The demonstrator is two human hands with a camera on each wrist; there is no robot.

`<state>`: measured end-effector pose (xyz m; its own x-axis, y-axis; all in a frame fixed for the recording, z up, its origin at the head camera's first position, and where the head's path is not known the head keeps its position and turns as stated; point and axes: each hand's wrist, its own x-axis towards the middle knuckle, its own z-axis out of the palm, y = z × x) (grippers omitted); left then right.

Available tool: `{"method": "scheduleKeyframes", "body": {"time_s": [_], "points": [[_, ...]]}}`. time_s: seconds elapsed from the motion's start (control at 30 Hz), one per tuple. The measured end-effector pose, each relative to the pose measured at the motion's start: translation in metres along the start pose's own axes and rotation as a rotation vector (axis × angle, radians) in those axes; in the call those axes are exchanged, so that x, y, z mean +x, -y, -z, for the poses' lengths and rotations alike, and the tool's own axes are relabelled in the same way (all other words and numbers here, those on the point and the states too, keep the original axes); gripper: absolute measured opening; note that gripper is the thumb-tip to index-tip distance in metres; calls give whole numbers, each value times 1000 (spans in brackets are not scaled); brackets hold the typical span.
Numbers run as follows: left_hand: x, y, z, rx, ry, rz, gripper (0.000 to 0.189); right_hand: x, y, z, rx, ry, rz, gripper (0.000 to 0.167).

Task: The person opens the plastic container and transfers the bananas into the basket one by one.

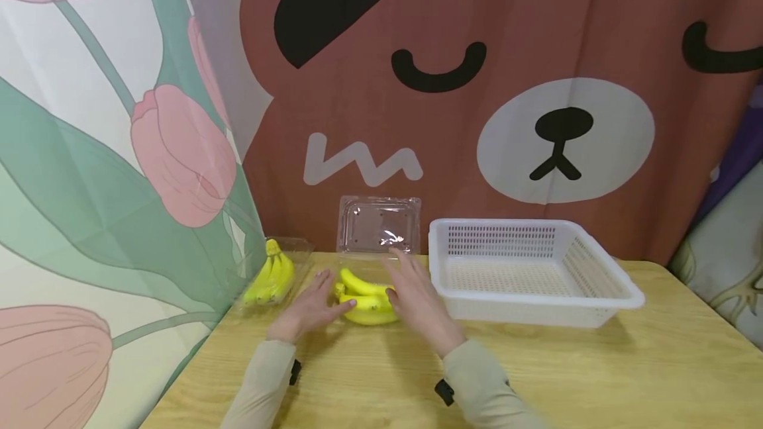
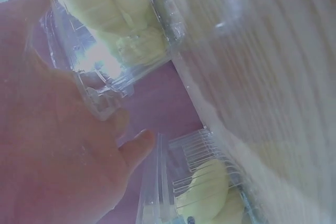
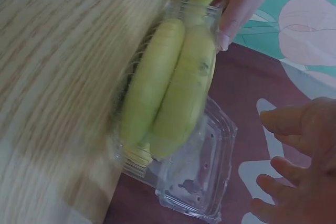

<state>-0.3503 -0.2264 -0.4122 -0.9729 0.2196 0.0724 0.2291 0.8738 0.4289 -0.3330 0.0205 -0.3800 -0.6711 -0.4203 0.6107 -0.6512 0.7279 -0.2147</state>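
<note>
Yellow bananas [image 1: 366, 306] lie in a clear plastic clamshell box whose lid [image 1: 379, 225] stands raised behind them. At the left side of this box is my left hand [image 1: 308, 308], its fingers extended and the thumb reaching toward the bananas; firm contact cannot be made out. My right hand [image 1: 419, 298] hovers on the other side, fingers spread. In the right wrist view, a gap separates the right hand [image 3: 296, 163] from the bananas [image 3: 168, 90] and the lid [image 3: 199, 166]. Neither hand grips anything.
Another clear box with a bunch of bananas [image 1: 273, 275] sits at the table's left edge. A white perforated basket [image 1: 536, 310] stands to the right of the open box on the wooden table [image 1: 369, 376]. Printed curtains [image 1: 447, 151] hang close behind.
</note>
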Motion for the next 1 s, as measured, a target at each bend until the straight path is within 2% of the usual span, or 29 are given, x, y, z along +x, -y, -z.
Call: {"method": "scheduleKeyframes", "body": {"time_s": [0.17,0.33,0.43,0.73,1.0], "points": [[-1,1,-1,-22,-5,-2,97,-1,1,-12,4,71,-35,55],[0,1,-3,-15,-4,-7,96,-2,3,-19,62,157,-69,54],[1,1,-3,-10,-4,-19,95,-2,3,-21,98,208,-123,56],[4,1,-4,-18,-4,-36,92,1,-6,-22,144,272,-207,48],[0,1,-1,-37,23,-16,93,-1,-6,-26,117,323,-166,33]]}}
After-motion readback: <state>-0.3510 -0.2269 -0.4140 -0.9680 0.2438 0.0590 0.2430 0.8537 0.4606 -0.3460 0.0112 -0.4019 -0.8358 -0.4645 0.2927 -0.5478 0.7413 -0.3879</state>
